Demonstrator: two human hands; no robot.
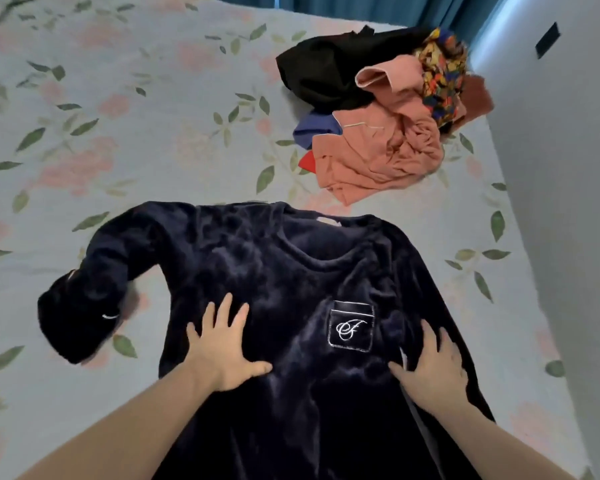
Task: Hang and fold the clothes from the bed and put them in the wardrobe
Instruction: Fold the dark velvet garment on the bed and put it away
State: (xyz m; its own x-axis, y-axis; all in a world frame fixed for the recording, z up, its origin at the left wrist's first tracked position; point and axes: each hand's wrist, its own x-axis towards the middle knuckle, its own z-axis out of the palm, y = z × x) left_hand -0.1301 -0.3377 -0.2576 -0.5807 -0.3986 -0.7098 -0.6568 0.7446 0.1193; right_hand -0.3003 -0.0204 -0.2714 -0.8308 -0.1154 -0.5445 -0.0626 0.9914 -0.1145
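navy top (291, 306) hem cut off by bottom edge; clothes pile (388, 109) hides blue (314, 129) and red (307, 161) garments, types unclear.

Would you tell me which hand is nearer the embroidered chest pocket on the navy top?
Right. The right hand lies just right of the pocket; the left hand presses the navy top farther off.

I see the bed (118, 133) in its pale floral cover carrying a dark navy top (291, 289) spread flat nearby and, farther right, a heap of clothes (388, 109), perhaps five garments.
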